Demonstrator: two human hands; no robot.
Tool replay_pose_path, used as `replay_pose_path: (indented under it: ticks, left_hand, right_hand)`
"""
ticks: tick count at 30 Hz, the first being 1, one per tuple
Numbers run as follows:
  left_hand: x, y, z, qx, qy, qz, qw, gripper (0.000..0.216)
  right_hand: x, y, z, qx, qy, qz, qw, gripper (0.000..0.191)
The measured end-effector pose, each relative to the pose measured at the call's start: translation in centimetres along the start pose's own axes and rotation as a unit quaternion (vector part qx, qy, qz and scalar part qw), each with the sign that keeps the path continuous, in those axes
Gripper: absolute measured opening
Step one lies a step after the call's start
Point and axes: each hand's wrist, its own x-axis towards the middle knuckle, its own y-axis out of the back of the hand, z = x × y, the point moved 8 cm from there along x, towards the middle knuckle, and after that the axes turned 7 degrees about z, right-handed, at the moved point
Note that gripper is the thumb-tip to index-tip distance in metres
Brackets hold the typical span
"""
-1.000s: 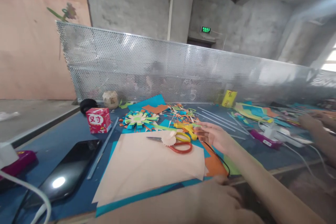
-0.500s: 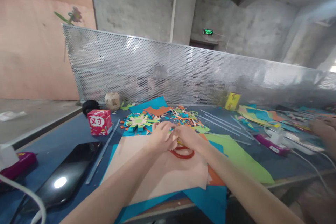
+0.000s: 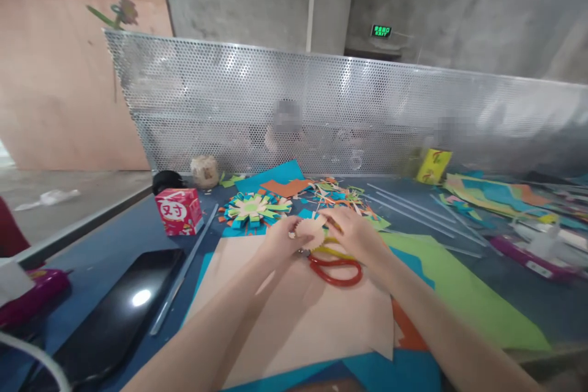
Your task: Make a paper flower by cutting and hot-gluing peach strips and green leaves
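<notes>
I have the little paper circle (image 3: 310, 230) just above the red scissors (image 3: 337, 271), with my left hand (image 3: 279, 240) pinching its left edge and my right hand (image 3: 356, 234) pinching its right edge, fingers curled close, so both hands are just as near.

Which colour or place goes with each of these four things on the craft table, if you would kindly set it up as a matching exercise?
Things:
1. fringed paper disc
2. small carton
3. phone
4. big sheet, right foreground

Matches:
A. black
B. green
C. held between the left hand and the right hand
D. red

Pairs: 1-C, 2-D, 3-A, 4-B.
</notes>
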Motion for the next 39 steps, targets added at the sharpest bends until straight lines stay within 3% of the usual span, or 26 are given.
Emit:
replay_pose_path:
  ticks: [3, 5, 6, 8, 11, 15, 18, 24, 27, 32, 35, 39]
  left_hand:
    - [0.0, 0.6, 0.2, 0.005, 0.015, 0.028, 0.999, 0.015]
    - [-0.1, 1.1, 0.6, 0.035, 0.01, 0.056, 0.998, 0.011]
    - [-0.1, 1.5, 0.8, 0.059, 0.0, 0.074, 0.996, 0.008]
    - [-0.3, 2.1, 1.7, 0.105, -0.036, 0.112, 0.987, 0.005]
    - [-0.9, 2.5, 3.3, 0.135, -0.108, 0.143, 0.974, 0.013]
    - [-1.8, 1.6, 4.8, 0.148, -0.188, 0.126, 0.963, 0.021]
    - [-2.2, 1.2, 5.0, 0.133, -0.192, 0.132, 0.963, 0.019]
    - [-1.6, 1.2, 2.9, -0.024, -0.071, 0.117, 0.99, 0.029]
    - [-1.0, 1.5, 1.1, -0.124, 0.003, 0.124, 0.985, 0.036]
    - [-0.3, 0.2, -0.7, -0.224, 0.093, 0.058, 0.968, 0.033]
    - [-0.3, 0.0, -1.2, -0.251, 0.102, 0.055, 0.961, 0.039]
    - [-0.2, 0.4, -0.8, -0.18, 0.053, 0.066, 0.98, 0.018]
  right_hand:
    - [-0.3, 0.6, 1.2, 0.069, -0.097, 0.043, 0.992, 0.03]
    - [-0.8, 0.6, 2.0, 0.148, -0.172, 0.063, 0.972, 0.021]
    - [-1.1, 0.2, 2.1, 0.199, -0.207, 0.054, 0.956, 0.015]
    - [-1.5, -0.9, 1.8, 0.297, -0.257, 0.002, 0.92, 0.024]
    - [-1.9, -2.2, 0.5, 0.377, -0.286, -0.071, 0.878, 0.034]
    - [-1.7, -2.1, 0.2, 0.431, -0.309, -0.053, 0.846, 0.026]
    - [-1.7, -1.9, 0.9, 0.462, -0.325, -0.036, 0.824, 0.02]
    - [-2.0, -2.2, 2.0, 0.461, -0.309, -0.051, 0.83, 0.011]
    - [-2.0, -2.4, 1.9, 0.453, -0.297, -0.058, 0.839, 0.013]
    - [-1.9, -2.4, 2.0, 0.435, -0.29, -0.052, 0.851, 0.014]
    - [-1.8, -2.0, 2.4, 0.414, -0.282, -0.03, 0.865, 0.013]
    - [-1.6, -1.5, 2.4, 0.382, -0.252, -0.018, 0.889, 0.018]
